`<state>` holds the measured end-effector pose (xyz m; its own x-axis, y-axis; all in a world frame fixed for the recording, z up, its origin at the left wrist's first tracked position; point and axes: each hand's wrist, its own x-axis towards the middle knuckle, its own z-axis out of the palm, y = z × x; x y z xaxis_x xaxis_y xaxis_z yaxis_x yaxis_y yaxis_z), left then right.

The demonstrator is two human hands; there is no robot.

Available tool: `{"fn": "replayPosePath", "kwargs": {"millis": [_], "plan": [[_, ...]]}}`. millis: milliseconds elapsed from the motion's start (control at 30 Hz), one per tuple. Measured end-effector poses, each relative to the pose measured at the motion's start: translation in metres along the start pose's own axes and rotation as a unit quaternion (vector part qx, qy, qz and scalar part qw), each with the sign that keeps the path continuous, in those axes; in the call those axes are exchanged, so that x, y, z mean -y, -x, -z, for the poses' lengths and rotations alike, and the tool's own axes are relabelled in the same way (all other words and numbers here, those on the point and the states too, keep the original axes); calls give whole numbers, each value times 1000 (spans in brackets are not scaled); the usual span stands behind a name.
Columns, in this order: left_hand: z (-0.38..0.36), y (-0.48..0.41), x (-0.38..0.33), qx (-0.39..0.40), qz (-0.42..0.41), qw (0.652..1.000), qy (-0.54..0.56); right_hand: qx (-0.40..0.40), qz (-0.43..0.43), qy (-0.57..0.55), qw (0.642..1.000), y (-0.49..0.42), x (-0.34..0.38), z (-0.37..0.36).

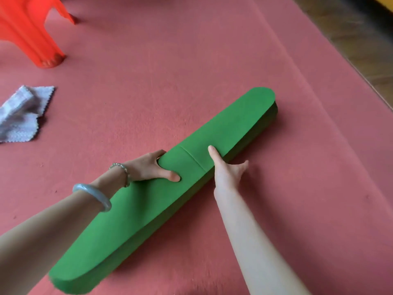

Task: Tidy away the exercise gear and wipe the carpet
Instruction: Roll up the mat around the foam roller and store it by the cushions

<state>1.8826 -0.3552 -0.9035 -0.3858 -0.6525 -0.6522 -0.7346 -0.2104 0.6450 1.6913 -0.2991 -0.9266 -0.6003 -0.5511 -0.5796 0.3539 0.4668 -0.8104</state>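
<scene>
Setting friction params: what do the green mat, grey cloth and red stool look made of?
The green mat looks like foam or rubber, matte: thick stacked layers at its end. The grey cloth: textile, maybe microfibre, given zigzag-cut edges and limp folds. The red stool: moulded plastic, semi-gloss, smooth fluted leg with sheen.

I partly lose the red plastic stool off-frame at eleven o'clock, the grey zigzag-edged cloth at nine; the left hand hides its fingers behind the green rolled mat.
</scene>
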Motion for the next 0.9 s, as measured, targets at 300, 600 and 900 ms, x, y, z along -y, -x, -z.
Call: {"fn": "replayPosePath", "kwargs": {"millis": [300,600,900], "plan": [[-20,16,23,69,8,989,127,189,-166,-141,958,12,-18,9],[70,89,-114,39,-46,993,105,290,-143,-161,932,61,144,23],[204,270,-326,61,-59,989,124,284,-125,-189,932,224,409,43]]}}
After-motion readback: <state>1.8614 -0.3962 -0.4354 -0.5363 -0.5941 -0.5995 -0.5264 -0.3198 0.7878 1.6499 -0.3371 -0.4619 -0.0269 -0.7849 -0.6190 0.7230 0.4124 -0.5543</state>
